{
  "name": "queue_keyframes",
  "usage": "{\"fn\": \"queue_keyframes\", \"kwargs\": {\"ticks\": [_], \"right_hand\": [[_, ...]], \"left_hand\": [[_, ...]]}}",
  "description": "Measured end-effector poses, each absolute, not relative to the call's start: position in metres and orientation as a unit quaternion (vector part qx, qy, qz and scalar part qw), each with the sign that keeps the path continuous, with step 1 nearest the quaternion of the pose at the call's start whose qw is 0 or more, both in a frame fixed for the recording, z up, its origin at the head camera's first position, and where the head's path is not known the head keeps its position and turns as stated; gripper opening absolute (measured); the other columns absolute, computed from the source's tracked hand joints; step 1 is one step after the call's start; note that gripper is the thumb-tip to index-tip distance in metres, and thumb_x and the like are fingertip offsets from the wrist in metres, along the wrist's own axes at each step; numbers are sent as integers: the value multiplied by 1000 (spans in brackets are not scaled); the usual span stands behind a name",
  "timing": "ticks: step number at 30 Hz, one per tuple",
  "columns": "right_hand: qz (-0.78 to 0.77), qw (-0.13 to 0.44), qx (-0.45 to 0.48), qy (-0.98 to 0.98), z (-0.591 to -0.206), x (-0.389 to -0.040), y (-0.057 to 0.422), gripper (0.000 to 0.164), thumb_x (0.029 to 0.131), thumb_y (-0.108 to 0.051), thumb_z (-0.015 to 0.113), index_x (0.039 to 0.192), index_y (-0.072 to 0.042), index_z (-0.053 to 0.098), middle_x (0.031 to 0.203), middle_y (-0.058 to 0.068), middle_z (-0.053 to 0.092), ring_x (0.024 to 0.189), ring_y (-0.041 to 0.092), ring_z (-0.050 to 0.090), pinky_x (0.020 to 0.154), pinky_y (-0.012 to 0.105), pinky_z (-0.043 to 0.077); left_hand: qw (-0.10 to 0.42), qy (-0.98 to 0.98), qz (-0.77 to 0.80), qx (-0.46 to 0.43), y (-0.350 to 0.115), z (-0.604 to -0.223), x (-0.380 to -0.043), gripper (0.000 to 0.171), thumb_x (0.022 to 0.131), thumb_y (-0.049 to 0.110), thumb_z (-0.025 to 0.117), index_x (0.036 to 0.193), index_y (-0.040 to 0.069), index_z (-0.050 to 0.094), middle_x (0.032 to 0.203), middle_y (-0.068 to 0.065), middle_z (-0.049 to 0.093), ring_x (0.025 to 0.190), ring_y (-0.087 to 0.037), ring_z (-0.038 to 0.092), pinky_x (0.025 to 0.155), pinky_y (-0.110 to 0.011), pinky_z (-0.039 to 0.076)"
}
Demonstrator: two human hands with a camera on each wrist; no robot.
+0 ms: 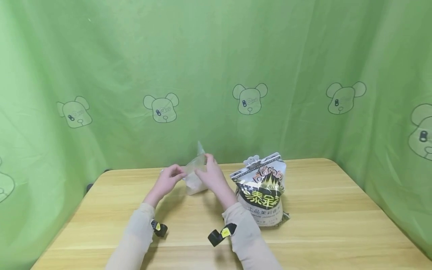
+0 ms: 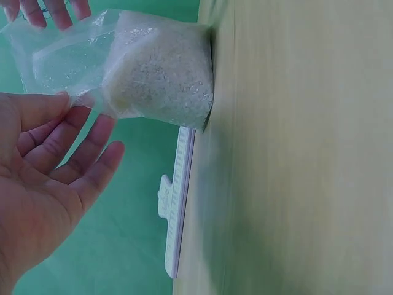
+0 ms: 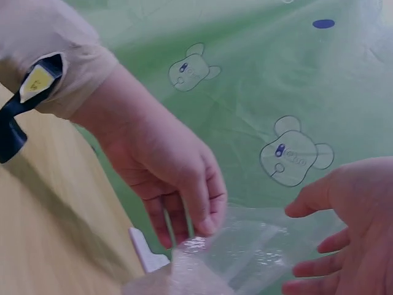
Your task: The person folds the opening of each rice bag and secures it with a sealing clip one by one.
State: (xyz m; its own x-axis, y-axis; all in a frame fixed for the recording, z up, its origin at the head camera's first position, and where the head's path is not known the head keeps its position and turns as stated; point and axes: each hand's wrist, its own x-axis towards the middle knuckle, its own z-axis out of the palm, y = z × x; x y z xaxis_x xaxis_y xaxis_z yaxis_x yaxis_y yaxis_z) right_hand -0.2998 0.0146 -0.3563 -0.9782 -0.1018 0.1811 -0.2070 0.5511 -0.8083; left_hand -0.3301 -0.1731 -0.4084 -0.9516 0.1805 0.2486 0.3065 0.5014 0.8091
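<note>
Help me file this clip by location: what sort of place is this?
Probably a makeshift filming booth: a draped green fabric-like bear-print curtain hangs behind and beside a pale wood-grain table, and a black wrist strap with a yellow label sits on each beige fabric sleeve.

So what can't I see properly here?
- Head view: the tiniest print on the glossy white-and-black rice bag, too small.
- Left wrist view: one end of the long white plastic clip, behind the clear plastic bag of white grains.
- Left wrist view: the right grip's palm, cut off by the edge.
- Right wrist view: that clear bag's base, past the lower edge.
</note>
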Motion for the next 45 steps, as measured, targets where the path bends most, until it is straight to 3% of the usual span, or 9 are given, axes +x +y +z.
{"fn": "queue_keyframes", "kwargs": {"ticks": [6,15,25,38,45], "right_hand": [[460,9,117,-880,-347,-294,18,64,84,-29,58,135,-7,28,132,16,45,114,32,50,93,45,44],[444,-52,155,-881,-336,-286,23,59,86,-32,57,134,-9,32,134,14,45,117,29,50,95,43,44],[462,-97,191,-861,-334,-281,30,58,84,-35,58,133,-11,37,132,13,48,119,29,47,98,44,41],[486,-109,224,-838,-346,-272,27,72,84,-34,58,142,-12,21,143,14,33,123,32,43,99,46,39],[496,-95,235,-831,-353,-268,27,70,85,-32,58,142,-16,21,142,13,35,122,32,45,97,45,41]], "left_hand": [[67,-865,-473,-157,-182,-407,-323,10,85,18,60,87,8,59,88,-7,64,87,-16,60,81,-32,48],[64,-868,-470,-147,-193,-405,-312,12,85,19,60,90,8,60,93,-7,64,94,-21,60,89,-38,48],[63,-865,-474,-151,-202,-407,-299,12,85,16,59,91,5,60,93,-9,63,90,-18,59,83,-30,49],[45,-868,-481,-117,-203,-406,-287,8,86,13,57,90,7,58,91,-8,63,88,-22,60,77,-27,51],[49,-868,-480,-118,-206,-408,-284,7,85,15,59,89,8,59,90,-6,64,85,-18,61,76,-26,51]]}}
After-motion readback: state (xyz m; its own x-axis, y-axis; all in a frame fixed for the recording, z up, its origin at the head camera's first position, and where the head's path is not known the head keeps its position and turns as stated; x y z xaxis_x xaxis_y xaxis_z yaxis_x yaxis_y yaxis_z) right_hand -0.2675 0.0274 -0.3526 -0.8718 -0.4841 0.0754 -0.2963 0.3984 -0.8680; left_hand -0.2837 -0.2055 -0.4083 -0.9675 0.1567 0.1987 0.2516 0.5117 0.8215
